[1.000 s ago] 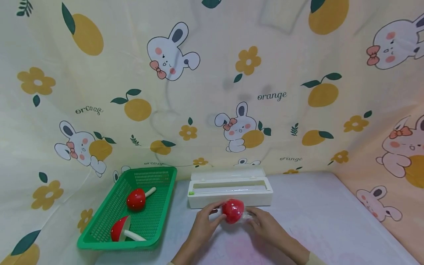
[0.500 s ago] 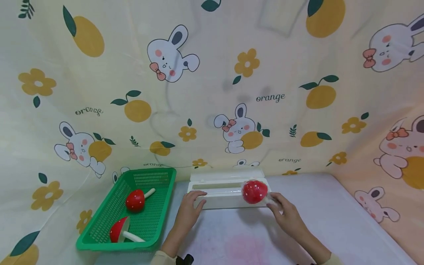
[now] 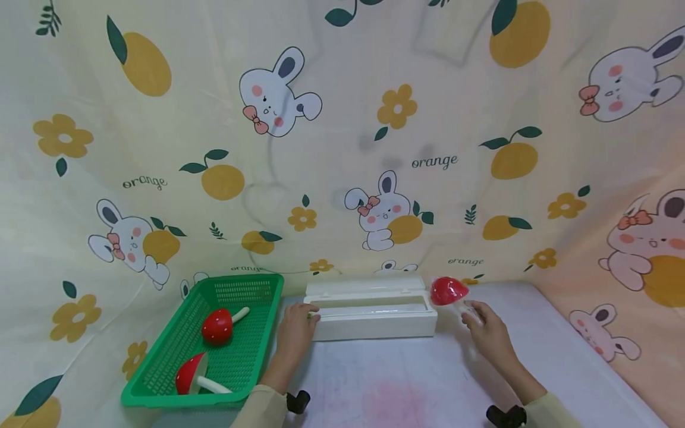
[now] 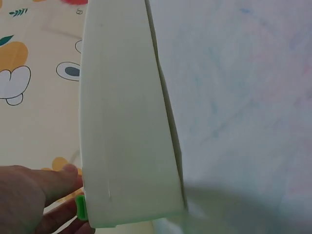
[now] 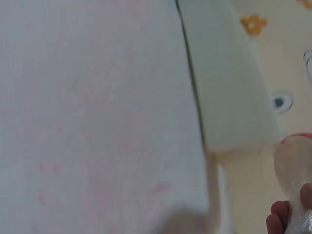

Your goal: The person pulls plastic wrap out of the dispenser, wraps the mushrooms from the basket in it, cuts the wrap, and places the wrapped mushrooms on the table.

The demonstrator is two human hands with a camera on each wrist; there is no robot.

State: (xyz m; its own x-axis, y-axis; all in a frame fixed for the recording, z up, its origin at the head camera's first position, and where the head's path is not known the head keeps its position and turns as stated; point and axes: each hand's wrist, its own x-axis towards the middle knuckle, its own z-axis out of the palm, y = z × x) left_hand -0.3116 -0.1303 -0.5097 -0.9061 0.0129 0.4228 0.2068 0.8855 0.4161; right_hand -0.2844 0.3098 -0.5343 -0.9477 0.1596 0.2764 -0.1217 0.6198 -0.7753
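Observation:
My right hand (image 3: 488, 329) grips a red-capped toy mushroom (image 3: 448, 291) by its stem, cap pointing up and left. Clear film wraps the mushroom, and its crinkled wrap (image 5: 292, 170) shows in the right wrist view. A long white cling film dispenser (image 3: 374, 327) stands at the back of the table with its lid raised and a pale roll inside. At its left end, my left hand (image 3: 294, 333) has thumb and fingers around the small green slide cutter (image 4: 81, 207), partly hidden by the hand in the head view.
Left of the dispenser stands a green plastic basket (image 3: 267, 351) with two more red toy mushrooms, one upper (image 3: 217, 327) and one lower (image 3: 189, 374). A patterned cloth (image 3: 332, 148) hangs behind the table (image 3: 396, 380).
The right hand has carried the wrapped mushroom from the front of the dispenser to the right, past its end. The left hand has let go of the mushroom and moved to the dispenser's left end.

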